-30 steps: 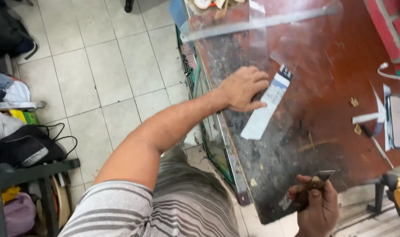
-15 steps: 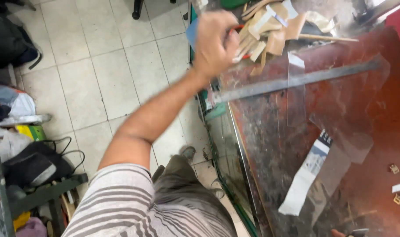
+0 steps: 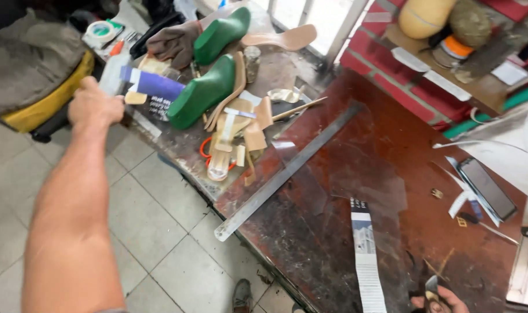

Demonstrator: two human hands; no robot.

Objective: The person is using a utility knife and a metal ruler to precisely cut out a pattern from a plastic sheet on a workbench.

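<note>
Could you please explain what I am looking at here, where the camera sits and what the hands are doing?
There is no machine here: the camera is worn on a person's head and looks down at their own two bare hands over a cluttered reddish-brown workbench.

The left hand is stretched out to the far corner of the bench and grips something pale there, beside a blue-and-white card; what it holds is too blurred to tell.

The right hand shows only at the bottom edge, holding a small dark tool.

On the bench lie a long metal ruler, two green shoe lasts, tan leather scraps, a printed paper strip and a phone.
</note>
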